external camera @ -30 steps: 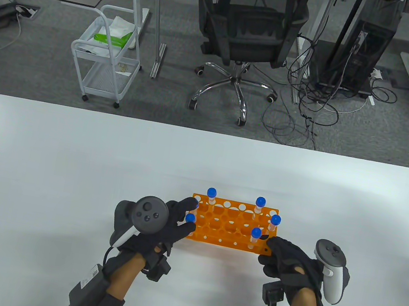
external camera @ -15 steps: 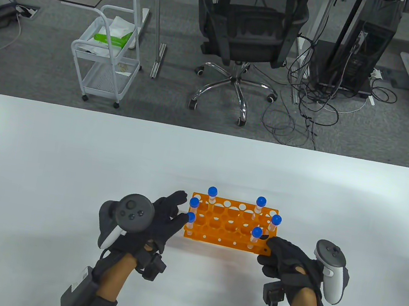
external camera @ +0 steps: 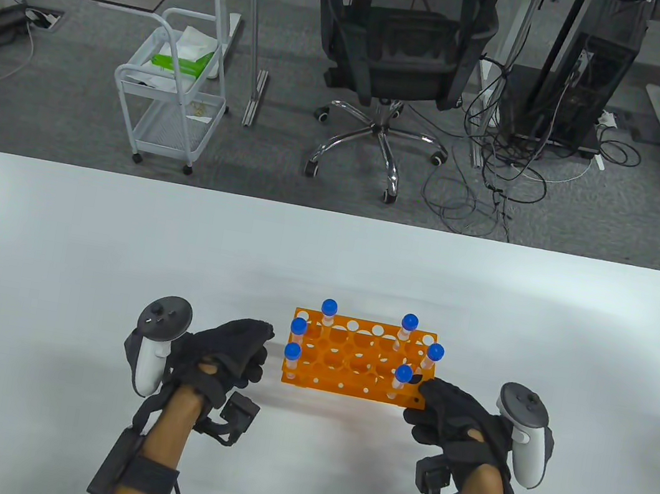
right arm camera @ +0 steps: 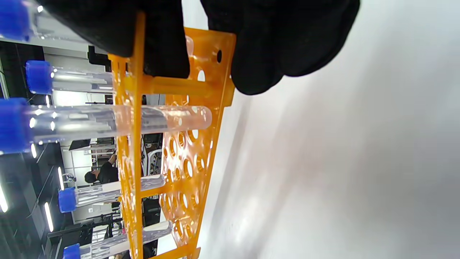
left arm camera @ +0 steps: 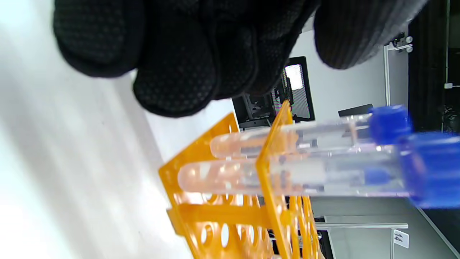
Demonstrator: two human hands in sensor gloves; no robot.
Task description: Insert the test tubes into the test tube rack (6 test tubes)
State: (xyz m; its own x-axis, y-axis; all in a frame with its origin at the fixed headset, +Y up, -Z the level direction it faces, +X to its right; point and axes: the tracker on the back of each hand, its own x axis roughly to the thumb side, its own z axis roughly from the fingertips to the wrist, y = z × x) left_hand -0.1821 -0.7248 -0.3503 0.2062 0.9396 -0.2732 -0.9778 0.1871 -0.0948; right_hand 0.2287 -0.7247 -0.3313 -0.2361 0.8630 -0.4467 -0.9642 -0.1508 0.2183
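Table view shows the orange rack (external camera: 357,365) standing on the white counter (external camera: 82,256) with six blue-capped test tubes (external camera: 291,359) upright in its holes, so I'd judge the loading done. The right hand (external camera: 453,416) pinches the rack's near corner, fingers (right arm camera: 258,54) curled around the frame. The left hand (external camera: 223,355) sits just beside the rack's other end, fingers loosely curled, holding nothing. What remains, I'd say, is letting go and drawing both hands clear.
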